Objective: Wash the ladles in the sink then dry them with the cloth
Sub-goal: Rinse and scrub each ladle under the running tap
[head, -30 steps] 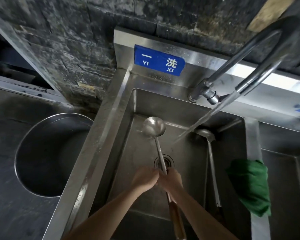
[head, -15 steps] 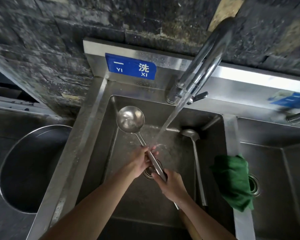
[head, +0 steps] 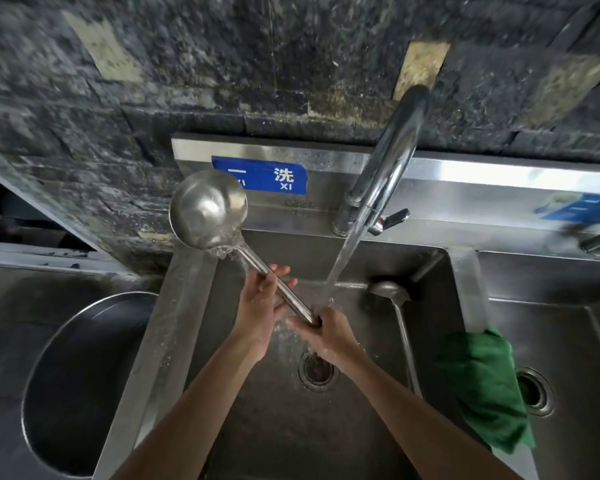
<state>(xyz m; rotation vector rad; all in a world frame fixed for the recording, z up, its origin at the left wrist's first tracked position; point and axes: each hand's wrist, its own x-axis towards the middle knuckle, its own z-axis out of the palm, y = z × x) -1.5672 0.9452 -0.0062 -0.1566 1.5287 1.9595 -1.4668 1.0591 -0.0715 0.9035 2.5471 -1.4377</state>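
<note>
Mid-wash under tap [head: 392, 161] — left hand [head: 260, 299] loosely wraps ladle [head: 208, 209], right hand [head: 328, 332] grips it — second ladle [head: 390, 292], cloth [head: 482, 386] drying pending.

Ladles [head: 208, 209]: two. Green cloth [head: 485, 386]: one. Sink basins [head: 257, 427]: two. Drains [head: 317, 372]: two. Taps [head: 392, 161]: one whole, another partly seen. Blue labels [head: 260, 174]: two. Round tub [head: 83, 393]: one. Hands [head: 260, 306]: two.

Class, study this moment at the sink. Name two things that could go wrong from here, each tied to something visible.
1. The bowl of the ladle is raised toward the sink's left rim; water running off it may spill outside the basin.
2. The tap stream strikes by the right hand, and splashes could soak the green cloth draped on the divider, needed for drying.
</note>
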